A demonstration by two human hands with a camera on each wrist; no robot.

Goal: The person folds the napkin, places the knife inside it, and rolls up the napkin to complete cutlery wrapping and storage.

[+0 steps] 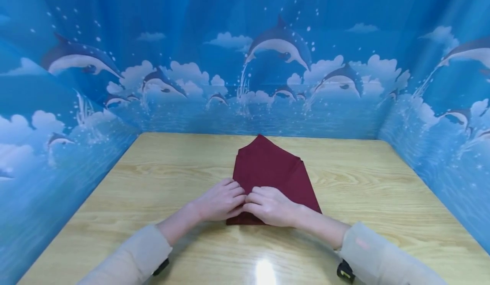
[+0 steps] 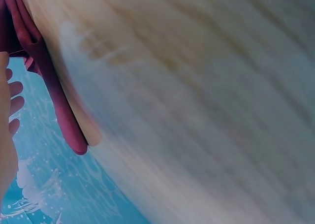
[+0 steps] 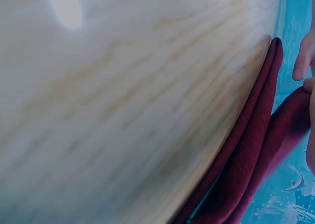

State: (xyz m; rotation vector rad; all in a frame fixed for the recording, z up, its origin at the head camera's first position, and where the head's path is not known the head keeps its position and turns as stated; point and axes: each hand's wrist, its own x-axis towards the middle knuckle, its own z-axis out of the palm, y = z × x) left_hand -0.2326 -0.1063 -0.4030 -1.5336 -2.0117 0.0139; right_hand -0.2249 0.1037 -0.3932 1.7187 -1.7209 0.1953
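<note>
A dark red folded cloth (image 1: 268,166) lies on the table, pointed at its far end and straight along its near edge. Close together over its near part, both hands have curled fingers on the fabric. My left hand (image 1: 223,200) pinches it at the left, although its fingertips are partly hidden. My right hand (image 1: 269,206) grips it just beside them. In the right wrist view, a raised fold of the cloth (image 3: 290,118) runs up to the right fingers, with more layers lying below. The left wrist view shows the cloth (image 2: 59,98) and part of the left hand (image 2: 6,130).
The light wood table (image 1: 168,166) extends on both sides of the cloth. A blue curtain (image 1: 214,12) printed with dolphins and clouds stands along the back and both sides. Dark wrist devices (image 1: 346,271) show under the pale sleeves (image 1: 147,251).
</note>
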